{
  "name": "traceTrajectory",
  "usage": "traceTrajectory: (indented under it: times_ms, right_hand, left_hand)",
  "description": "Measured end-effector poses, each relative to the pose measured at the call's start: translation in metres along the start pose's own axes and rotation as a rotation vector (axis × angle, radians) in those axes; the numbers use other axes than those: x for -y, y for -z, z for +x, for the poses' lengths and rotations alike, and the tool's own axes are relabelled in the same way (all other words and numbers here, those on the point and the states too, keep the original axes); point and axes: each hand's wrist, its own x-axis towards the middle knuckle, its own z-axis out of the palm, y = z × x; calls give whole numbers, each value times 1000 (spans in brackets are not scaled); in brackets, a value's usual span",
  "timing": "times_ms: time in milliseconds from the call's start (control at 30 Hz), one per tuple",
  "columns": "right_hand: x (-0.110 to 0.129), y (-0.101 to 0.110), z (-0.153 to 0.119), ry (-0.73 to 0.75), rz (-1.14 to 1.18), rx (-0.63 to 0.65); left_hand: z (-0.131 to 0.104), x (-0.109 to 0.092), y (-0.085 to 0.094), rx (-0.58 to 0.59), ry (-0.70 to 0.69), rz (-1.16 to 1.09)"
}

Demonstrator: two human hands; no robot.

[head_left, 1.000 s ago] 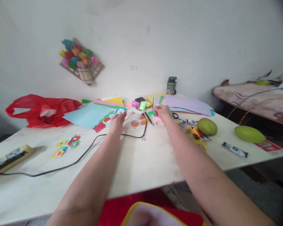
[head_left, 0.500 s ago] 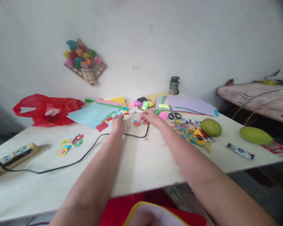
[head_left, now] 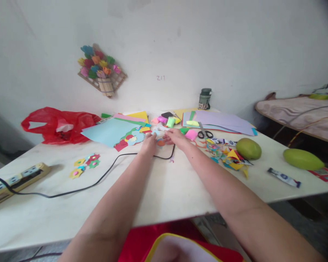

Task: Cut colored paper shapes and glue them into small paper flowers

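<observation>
Left hand (head_left: 149, 144), mine: fingers bent at a pale-blue paper cut-out (head_left: 155, 133); whether they grip it, I cannot tell. Right hand (head_left: 175, 136), mine: fingers curled, contents too small to tell. Cut-out: between my two hands, above the tabletop (head_left: 175, 196). Scissors (head_left: 205, 134), black-handled: beyond my right wrist. Paper flowers (head_left: 76, 173), clustered: left of my left forearm.

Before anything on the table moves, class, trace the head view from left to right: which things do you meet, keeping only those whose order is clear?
Power strip → cut-out flowers → left hand → right hand → scissors → rounder green fruit → longer green fruit.
</observation>
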Motion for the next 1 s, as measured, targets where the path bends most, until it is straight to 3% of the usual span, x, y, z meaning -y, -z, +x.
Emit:
traceTrajectory:
  times_ms: [100,233,333,500,733,900,1000]
  right_hand:
    - [-1,-2,-2,-42,-1,63]
    - [2,-2,-5,-13,-11,19]
    - [5,-1,-7,1,-37,-2]
    - [3,-5,-5,-31,-125,94]
    - [-11,-9,7,122,12,37]
    - [-11,-25,3,159,214,168]
    - [-11,-34,3,147,213,237]
  left_hand:
    - [-7,-4,-8,15,1,-5]
    - [-7,-19,-5,-169,-71,-7]
    - [-3,-26,2,-255,-28,-49]
    - [-1,-26,7,-246,18,0]
    - [-2,-25,7,-250,51,-9]
    - [3,-23,11,-274,-23,-87]
    - [4,-23,14,-269,-48,-91]
